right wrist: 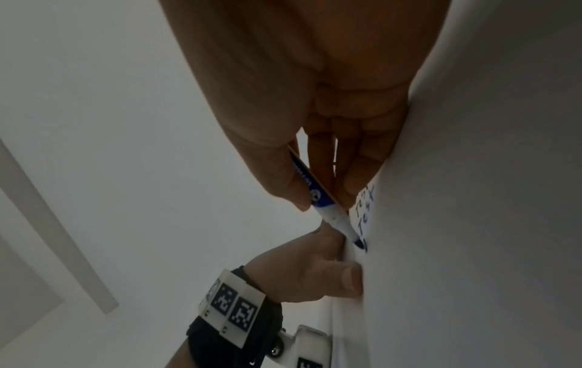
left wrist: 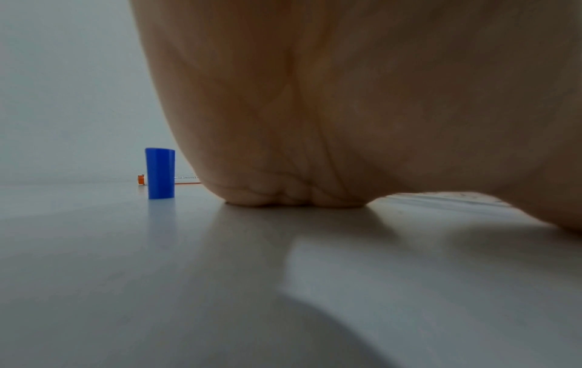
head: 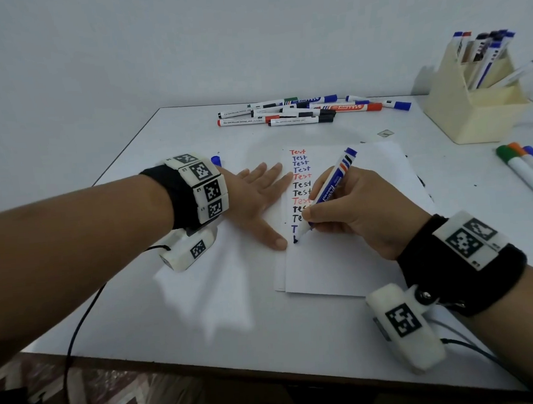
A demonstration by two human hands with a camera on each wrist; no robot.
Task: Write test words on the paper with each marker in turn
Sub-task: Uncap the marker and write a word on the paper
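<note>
I observe my right hand (head: 357,210) pinching a blue marker (head: 328,193) between thumb and fingers, its tip touching the paper (head: 340,259) under a column of "Test" words beside the sheet's left edge. My left hand (head: 254,199) lies flat, fingers straight and slightly spread, pressing that left edge. A blue cap (left wrist: 160,173) stands upright on the table (head: 203,315) beyond my left wrist; loose markers (head: 300,110) lie along the far edge.

Near table (head: 203,315) bare below paper (head: 331,269); far edge blocked by loose markers (head: 300,110), right by holder (head: 471,105); cap (head: 216,160) stands left.
</note>
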